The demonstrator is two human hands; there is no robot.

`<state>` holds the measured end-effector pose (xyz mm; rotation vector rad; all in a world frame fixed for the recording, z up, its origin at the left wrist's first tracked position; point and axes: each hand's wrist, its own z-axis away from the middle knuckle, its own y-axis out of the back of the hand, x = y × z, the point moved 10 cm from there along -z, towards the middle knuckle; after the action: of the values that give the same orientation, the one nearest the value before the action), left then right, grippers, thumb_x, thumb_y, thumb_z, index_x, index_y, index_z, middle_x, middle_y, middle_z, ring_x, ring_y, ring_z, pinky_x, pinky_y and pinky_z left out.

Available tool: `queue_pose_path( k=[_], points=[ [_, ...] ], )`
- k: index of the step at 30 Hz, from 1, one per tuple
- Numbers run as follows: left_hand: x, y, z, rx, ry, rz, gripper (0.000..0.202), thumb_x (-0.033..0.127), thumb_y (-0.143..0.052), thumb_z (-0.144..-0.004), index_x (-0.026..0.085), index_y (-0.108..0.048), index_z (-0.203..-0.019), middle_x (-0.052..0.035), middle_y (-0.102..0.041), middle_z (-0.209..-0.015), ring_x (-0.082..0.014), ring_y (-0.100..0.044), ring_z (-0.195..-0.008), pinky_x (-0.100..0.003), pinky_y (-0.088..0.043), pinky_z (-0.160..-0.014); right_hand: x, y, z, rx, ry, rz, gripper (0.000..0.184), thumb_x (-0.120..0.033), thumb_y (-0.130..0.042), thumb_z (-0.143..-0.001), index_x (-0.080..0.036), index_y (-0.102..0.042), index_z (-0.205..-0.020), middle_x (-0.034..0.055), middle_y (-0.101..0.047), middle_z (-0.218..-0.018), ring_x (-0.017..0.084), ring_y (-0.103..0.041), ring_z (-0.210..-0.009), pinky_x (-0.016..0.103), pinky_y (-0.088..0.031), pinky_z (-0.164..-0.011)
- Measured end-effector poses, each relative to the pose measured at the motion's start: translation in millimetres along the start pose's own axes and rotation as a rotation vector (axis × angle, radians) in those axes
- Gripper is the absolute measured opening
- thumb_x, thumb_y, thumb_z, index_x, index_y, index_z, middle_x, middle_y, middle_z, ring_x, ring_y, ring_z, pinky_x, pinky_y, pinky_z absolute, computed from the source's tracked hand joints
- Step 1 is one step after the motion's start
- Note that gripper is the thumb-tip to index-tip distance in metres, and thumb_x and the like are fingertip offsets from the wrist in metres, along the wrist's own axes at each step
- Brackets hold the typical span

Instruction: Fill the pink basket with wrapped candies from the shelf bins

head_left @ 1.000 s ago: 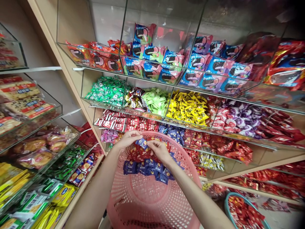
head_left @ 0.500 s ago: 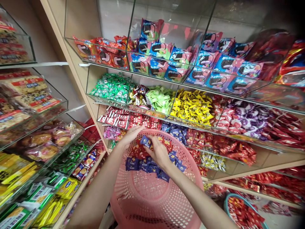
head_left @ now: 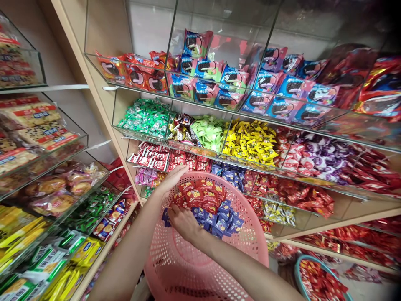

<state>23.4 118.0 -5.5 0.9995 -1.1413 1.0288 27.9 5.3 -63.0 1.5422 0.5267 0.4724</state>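
Observation:
A pink perforated plastic basket sits tilted in front of me. Red candy packets lie together on its far side, with blue candy packets nearer to me. My left hand rests along the basket's left rim, its fingers stretched out flat and its thumb out of sight. Inside the basket, my right hand reaches to the leftmost blue packets, fingers curled down and pinched on one at the left end. The hand covers most of that packet.
Clear-fronted shelf bins hold green candies, yellow packets and purple-and-white candies. Cookie packs stand on the upper shelf. Side shelves carry wrapped cakes. At lower right stands a blue-rimmed tub of red packets.
My right hand has moved down and left, from above the red packets to the leftmost blue ones, uncovering the red packets. My left hand stays at the rim.

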Motion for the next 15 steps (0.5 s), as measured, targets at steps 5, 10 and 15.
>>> queue_pose_path(
  k=[5,10,15],
  points=[
    [3,0.1,1,-0.007,-0.011,0.004,0.053,0.062,-0.052,-0.070,0.024,-0.061,-0.106,-0.0031,-0.064,-0.111,-0.0233,-0.053,-0.109,-0.033,-0.036,-0.094,1,-1,1,0.011,-0.025,0.029,0.012,-0.014,-0.048,-0.084,-0.016,-0.054,-0.094,0.0082,-0.055,-0.098,0.017,-0.061,-0.077,0.026,-0.050,-0.058],
    [0,1.3,-3,0.007,0.000,0.021,0.051,0.061,-0.054,-0.068,0.026,-0.062,-0.104,-0.0020,-0.065,-0.108,-0.0230,-0.053,-0.109,-0.033,-0.036,-0.094,3,-1,-2,0.043,-0.066,0.037,0.011,-0.018,-0.047,-0.086,-0.015,-0.054,-0.094,0.0080,-0.055,-0.097,0.017,-0.061,-0.076,0.028,-0.052,-0.058],
    [-10,2.5,-10,0.016,0.007,0.048,0.056,0.062,-0.055,-0.068,0.025,-0.060,-0.109,-0.0041,-0.065,-0.109,-0.0224,-0.055,-0.107,-0.034,-0.038,-0.094,6,17,1,0.079,-0.086,-0.020,0.016,-0.027,-0.045,-0.088,-0.016,-0.054,-0.095,0.0064,-0.055,-0.095,0.016,-0.061,-0.073,0.025,-0.049,-0.054]
  ],
)
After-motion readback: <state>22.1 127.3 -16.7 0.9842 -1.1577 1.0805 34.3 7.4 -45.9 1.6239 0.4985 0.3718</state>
